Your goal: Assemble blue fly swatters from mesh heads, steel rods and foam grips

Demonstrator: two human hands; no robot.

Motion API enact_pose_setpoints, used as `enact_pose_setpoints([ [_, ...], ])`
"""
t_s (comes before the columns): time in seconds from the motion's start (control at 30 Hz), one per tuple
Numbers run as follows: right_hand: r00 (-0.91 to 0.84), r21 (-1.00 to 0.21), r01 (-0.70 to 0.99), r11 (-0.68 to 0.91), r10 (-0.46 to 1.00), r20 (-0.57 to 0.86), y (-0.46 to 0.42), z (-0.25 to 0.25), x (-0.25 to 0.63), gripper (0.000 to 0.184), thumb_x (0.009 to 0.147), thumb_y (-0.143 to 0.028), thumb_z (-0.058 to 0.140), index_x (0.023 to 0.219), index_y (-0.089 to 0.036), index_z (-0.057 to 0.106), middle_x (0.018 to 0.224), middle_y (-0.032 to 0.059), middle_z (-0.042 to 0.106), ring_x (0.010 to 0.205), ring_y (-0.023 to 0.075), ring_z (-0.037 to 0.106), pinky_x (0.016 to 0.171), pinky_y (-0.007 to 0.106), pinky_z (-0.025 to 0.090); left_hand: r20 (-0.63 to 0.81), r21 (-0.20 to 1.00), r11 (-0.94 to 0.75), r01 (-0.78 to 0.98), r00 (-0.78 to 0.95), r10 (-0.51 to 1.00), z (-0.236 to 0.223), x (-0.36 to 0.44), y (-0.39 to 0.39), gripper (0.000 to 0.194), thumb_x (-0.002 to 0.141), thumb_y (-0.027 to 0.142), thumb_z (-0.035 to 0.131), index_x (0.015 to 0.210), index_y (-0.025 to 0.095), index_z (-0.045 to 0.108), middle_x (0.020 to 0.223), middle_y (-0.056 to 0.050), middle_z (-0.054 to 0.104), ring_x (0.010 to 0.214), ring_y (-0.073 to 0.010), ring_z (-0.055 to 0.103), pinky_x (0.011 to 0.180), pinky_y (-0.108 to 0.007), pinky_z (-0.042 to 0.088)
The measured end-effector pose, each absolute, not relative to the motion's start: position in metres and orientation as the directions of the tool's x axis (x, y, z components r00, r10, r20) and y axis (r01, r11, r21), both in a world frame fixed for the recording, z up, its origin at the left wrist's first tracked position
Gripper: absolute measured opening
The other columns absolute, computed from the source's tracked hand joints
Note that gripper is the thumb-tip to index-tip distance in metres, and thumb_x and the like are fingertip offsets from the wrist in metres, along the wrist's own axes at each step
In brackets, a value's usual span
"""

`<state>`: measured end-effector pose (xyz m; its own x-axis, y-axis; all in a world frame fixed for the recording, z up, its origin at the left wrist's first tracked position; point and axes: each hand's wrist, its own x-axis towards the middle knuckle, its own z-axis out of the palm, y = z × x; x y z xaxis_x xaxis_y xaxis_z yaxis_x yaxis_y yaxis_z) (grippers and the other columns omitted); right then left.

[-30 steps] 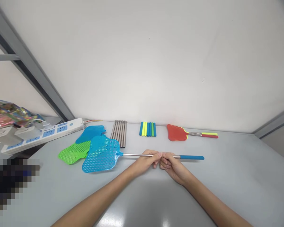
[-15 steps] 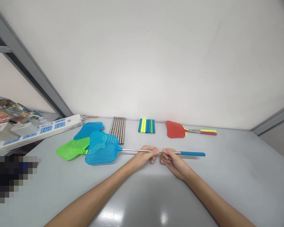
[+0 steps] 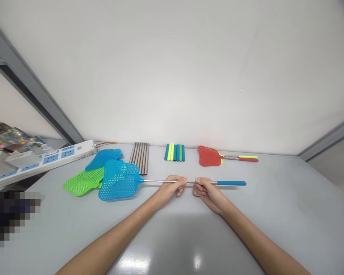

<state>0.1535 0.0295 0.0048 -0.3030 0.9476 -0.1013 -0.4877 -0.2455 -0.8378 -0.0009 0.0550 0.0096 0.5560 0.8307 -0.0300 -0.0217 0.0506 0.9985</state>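
A blue fly swatter (image 3: pixel 120 180) with a thin metal rod and a blue grip lies level across both hands. My left hand (image 3: pixel 173 185) is closed around the rod, left of the middle. Just to its right, my right hand (image 3: pixel 206 190) pinches the rod near the blue grip, its fingers curled. Under and behind the swatter's head, at the left, lie a green swatter head (image 3: pixel 81 182) and another blue swatter head (image 3: pixel 101 158). Metal tubes (image 3: pixel 139 157) lie side by side behind my left hand. Farther right is a row of coloured grips (image 3: pixel 174 152).
Finished-looking red and yellow swatters (image 3: pixel 210 156) lie at the back right, by the white wall (image 3: pixel 177 76). A white power strip (image 3: pixel 53 158) with plugs is at the left, beside colourful packages (image 3: pixel 8 133). Everything rests on a grey table (image 3: pixel 172 244).
My hands have moved slightly apart along the rod, so more bare metal shows between them. The whole view has shifted a little.
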Motion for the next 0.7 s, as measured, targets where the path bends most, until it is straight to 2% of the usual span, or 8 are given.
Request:
enact_pose_setpoints([
  [0.5,-0.287,-0.833,-0.497,-0.245,0.952,-0.109,0.03,0.003,0.154,0.032,0.072,-0.021,0.051,0.044,-0.017,0.037,0.045,-0.0061,0.026,0.043,0.0067,0.017,0.047,0.027,0.016,-0.068,0.997,0.073,0.012,0.531,0.845,0.015,-0.008,0.053,0.04,0.077,0.039,0.04,0.045,0.017,0.03,0.043,0.005,0.028,0.042,-0.0064,0.026,0.046,-0.023,0.022],
  [0.7,-0.294,-0.851,-0.472,-0.232,0.951,-0.097,0.029,0.007,0.159,0.032,0.072,-0.022,0.05,0.043,-0.017,0.036,0.045,-0.0065,0.022,0.043,0.0072,0.016,0.047,0.027,0.016,-0.07,0.997,0.065,0.028,0.513,0.856,0.016,-0.012,0.052,0.039,0.076,0.04,0.041,0.046,0.017,0.03,0.043,0.005,0.029,0.042,-0.0066,0.027,0.047,-0.023,0.023],
])
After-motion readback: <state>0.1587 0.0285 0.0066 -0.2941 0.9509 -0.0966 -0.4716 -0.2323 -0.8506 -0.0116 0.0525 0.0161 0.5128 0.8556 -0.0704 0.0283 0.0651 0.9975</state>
